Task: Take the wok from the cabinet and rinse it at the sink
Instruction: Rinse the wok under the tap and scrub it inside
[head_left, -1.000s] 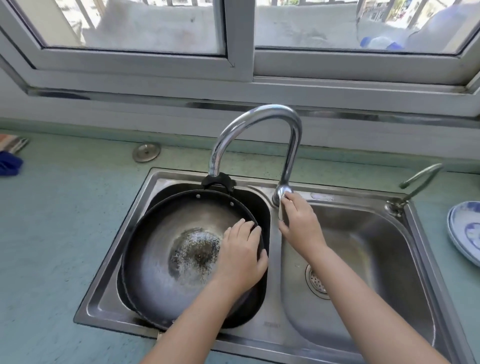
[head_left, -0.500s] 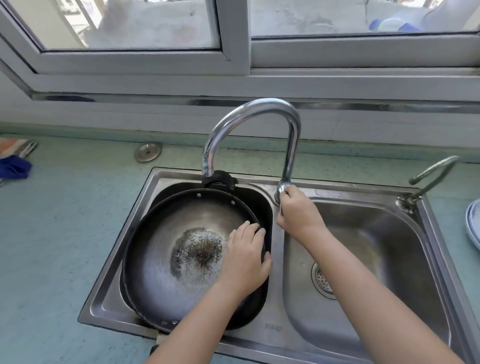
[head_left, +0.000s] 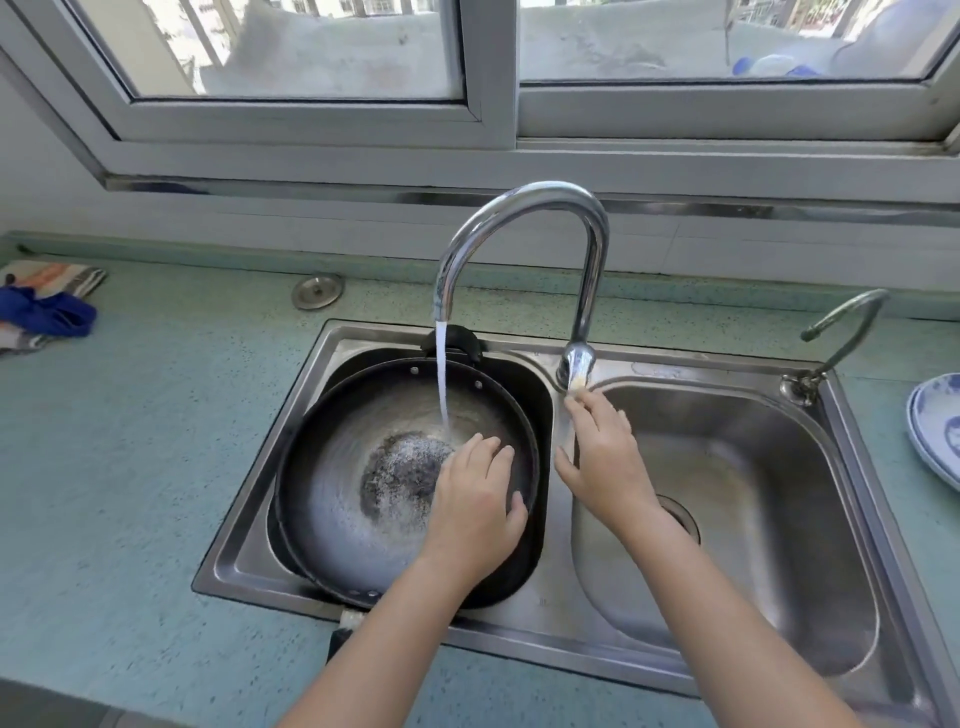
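Teal desk: surrounds the steel double sink.
Wok: left basin, under water running from the tap.
Left hand: fingers flat on wok's inner wall.
Right hand: fingers loose, one fingertip touching tap base.

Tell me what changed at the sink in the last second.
Water now runs from the tap into the wok; before, none ran. The right hand has loosened on the lever, just touching it. The left hand stays flat inside the wok, in the left basin.
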